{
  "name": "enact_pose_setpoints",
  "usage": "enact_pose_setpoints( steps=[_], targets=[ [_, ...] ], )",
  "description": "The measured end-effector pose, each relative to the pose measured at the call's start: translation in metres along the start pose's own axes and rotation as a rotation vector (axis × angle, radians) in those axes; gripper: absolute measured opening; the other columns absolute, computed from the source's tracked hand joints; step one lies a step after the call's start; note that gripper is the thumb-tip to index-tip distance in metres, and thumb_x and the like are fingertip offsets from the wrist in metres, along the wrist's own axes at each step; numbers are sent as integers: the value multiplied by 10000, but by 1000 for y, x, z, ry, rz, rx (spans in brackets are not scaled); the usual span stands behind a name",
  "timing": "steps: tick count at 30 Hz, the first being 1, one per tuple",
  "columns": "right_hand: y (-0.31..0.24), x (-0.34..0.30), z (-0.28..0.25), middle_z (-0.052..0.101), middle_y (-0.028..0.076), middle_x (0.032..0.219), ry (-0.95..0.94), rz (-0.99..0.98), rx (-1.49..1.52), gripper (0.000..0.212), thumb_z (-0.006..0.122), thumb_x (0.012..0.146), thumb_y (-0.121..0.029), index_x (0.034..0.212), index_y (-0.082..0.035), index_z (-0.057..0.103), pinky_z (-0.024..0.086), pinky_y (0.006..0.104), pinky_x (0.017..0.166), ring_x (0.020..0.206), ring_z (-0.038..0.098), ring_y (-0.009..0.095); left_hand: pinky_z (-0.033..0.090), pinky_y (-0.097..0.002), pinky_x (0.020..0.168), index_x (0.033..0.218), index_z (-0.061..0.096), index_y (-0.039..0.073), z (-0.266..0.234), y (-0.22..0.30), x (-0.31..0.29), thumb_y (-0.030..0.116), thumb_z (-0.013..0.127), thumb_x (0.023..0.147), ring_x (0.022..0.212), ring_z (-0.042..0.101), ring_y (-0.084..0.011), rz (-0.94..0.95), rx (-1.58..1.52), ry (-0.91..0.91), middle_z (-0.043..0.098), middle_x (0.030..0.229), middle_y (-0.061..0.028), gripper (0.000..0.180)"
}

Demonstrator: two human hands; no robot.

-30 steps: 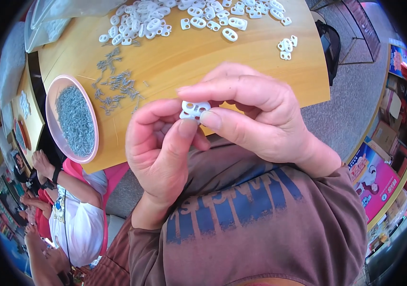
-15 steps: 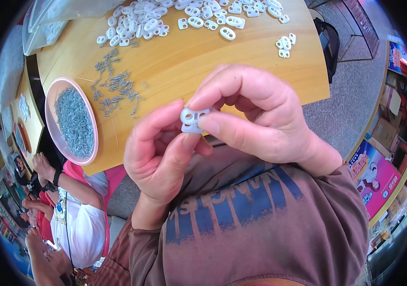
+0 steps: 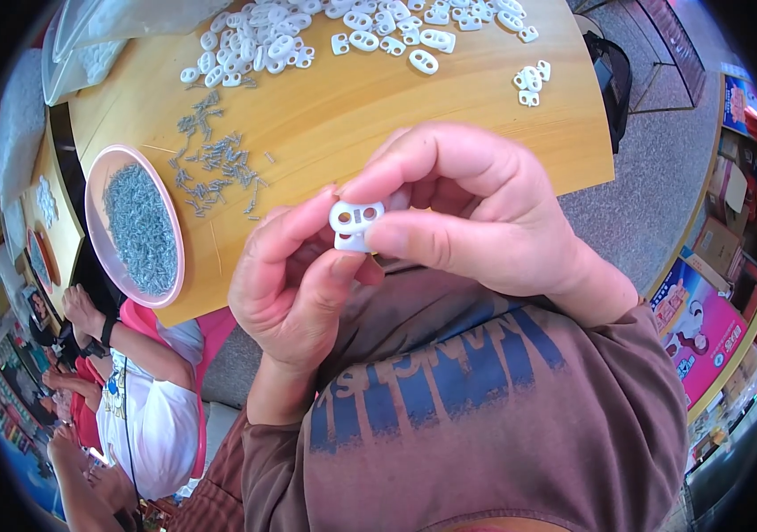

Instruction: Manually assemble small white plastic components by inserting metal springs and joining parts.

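Note:
Between both hands, over the table's near edge, is a white plastic two-hole cord lock (image 3: 356,215). Its oval cap is uppermost, with a second white piece below it; both holes face up. My left hand (image 3: 294,279) pinches its lower left side between thumb and fingers. My right hand (image 3: 476,213) grips it from the right, the thumb against the lower right and the index finger at the top. The other fingers of both hands are curled behind and partly hidden. Beyond the hands lie small metal springs (image 3: 223,164), loose on the table.
A pink oval bowl (image 3: 178,257) full of springs stands at the left of the wooden table (image 3: 325,115). White cord lock parts (image 3: 263,35) are heaped at the far side, with a small cluster (image 3: 529,80) at far right. A person in a white shirt (image 3: 157,426) sits at left.
The cord lock has shifted slightly left and turned, so both holes of its cap now show more fully. Both hands keep hold of it.

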State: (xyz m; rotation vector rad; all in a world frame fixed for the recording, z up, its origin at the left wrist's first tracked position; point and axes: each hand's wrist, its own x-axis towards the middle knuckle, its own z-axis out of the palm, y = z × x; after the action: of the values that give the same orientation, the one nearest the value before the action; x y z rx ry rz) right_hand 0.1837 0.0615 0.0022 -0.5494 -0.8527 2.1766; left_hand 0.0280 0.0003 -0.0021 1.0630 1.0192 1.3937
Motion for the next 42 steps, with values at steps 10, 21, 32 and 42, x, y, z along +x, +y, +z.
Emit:
enact_pose_setpoints(
  steps=[10,21,32,42],
  targets=[
    [2,4,-6,569,87,876,-93,-304,-540,276,649,727,5,983,17,547,445,254,691,783,551,143,459,-214,618,1122,474,-37,1,-9,-1,90,584,810,729,553,-124,20,-100,52,535,940,-110,354],
    [3,3,-7,586,89,857,-111,-395,-623,260,657,730,-38,967,8,557,448,259,671,754,562,153,462,-205,520,1112,492,-8,0,-10,-2,77,574,813,645,553,-136,31,-165,0,530,939,-126,321],
    [10,0,-8,582,103,879,-119,-483,-691,253,636,750,-54,981,11,555,450,275,685,787,564,184,478,-201,497,1065,504,-5,6,-10,-7,35,579,798,647,569,-150,6,-245,46,525,947,-136,279],
    [18,1,-7,572,110,891,-121,-535,-619,276,618,773,-68,1022,12,530,448,272,681,790,560,185,477,-215,516,1074,490,7,6,-12,-9,29,560,808,676,567,-159,46,-231,25,522,938,-131,276]
  ],
)
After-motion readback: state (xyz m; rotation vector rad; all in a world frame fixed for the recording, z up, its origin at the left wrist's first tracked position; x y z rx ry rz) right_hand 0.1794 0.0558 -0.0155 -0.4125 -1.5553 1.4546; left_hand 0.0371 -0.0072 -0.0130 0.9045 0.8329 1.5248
